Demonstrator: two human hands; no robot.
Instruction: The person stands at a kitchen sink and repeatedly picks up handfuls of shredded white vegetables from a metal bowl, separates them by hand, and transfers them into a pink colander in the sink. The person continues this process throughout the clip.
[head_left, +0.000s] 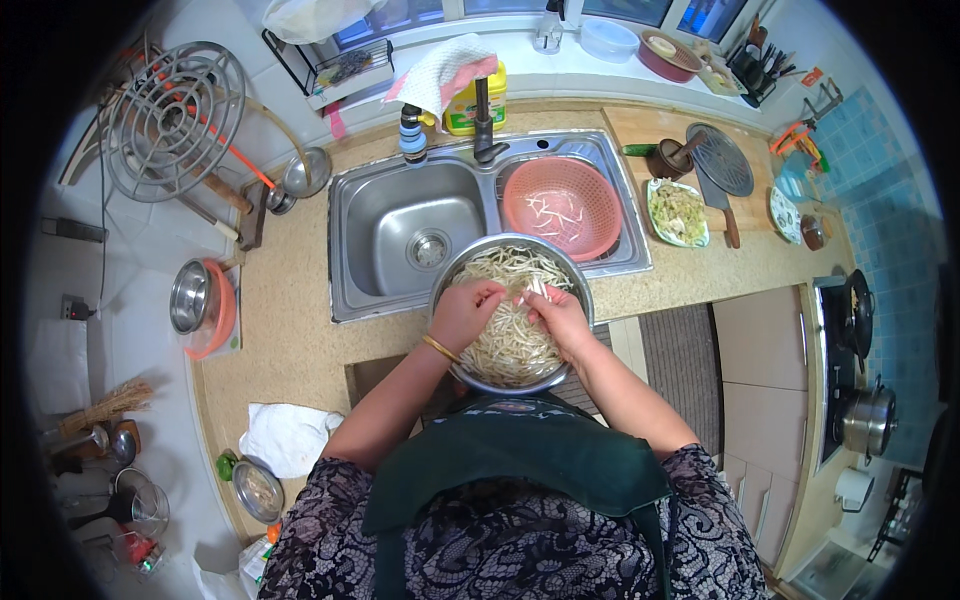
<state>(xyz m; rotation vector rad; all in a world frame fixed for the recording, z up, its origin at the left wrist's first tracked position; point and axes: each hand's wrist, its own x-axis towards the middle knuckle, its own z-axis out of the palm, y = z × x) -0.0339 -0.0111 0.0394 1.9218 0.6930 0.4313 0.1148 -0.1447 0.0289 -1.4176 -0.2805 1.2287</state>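
A round metal bowl (587, 304) full of bean sprouts (514, 349) stands at the counter's front edge, against my body, its far rim overlapping the sink. Over the sprouts, my right hand (559, 319) holds a few pale sprouts (537, 287) between thumb and fingers. My left hand (469, 307) faces it across the bowl, thumb and fingertips pinched together; anything between them is too small to make out. Beyond the bowl, a pink plastic colander (562, 176) sits in the right sink basin with several sprouts at its bottom.
The left sink basin (367, 225) lies beside the colander, behind a black faucet (484, 124). On the right, a wooden cutting board (626, 127) bears a cleaver (712, 187) and a dish of chopped food (677, 214). A white cloth (285, 439) and a steel bowl (191, 296) are at left.
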